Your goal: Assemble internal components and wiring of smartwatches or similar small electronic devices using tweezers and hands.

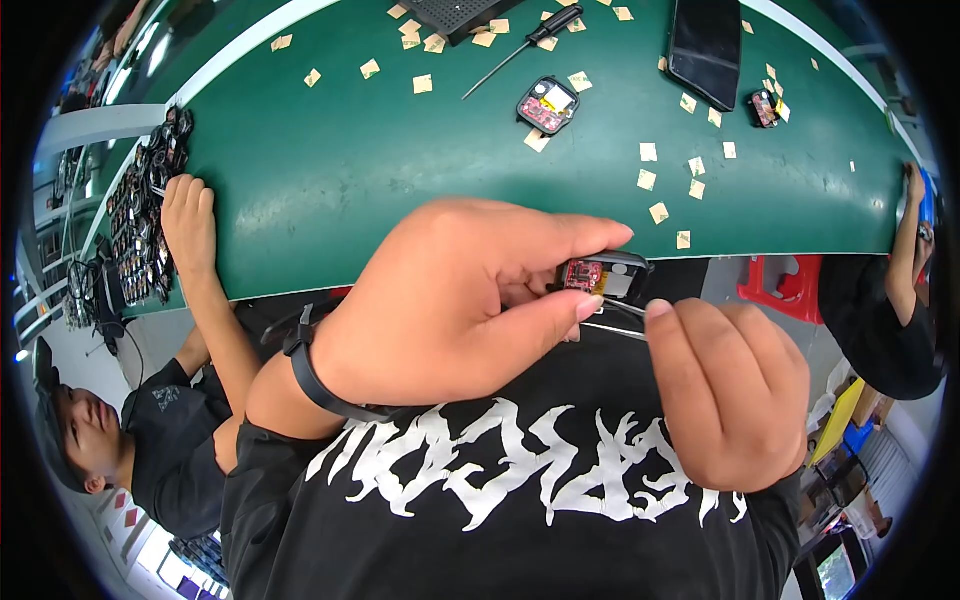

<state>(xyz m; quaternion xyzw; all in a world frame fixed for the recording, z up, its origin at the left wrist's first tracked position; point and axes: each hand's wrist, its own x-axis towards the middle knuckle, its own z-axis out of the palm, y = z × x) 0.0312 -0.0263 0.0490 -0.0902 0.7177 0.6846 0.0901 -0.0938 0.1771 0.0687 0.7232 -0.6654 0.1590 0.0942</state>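
Observation:
Over the near edge of the green table (380,200), my left hand (440,300) holds a small black device housing (640,265) between thumb and fingers. Its open side shows a red circuit board and a pale yellowish part. A dark band circles my left wrist. My right hand (735,390) pinches metal tweezers (622,332), their prongs apart and pointing left. The upper prong reaches the housing's lower edge beside my left thumb; whether it touches anything inside, I cannot tell.
A second opened device (547,106), a screwdriver (520,52), a black phone-like slab (704,50), a small red-boarded module (764,109) and several paper squares (648,152) lie on the table. Left, a co-worker's hand (188,215) rests beside bundled cables (150,215). A red stool (780,285) stands right.

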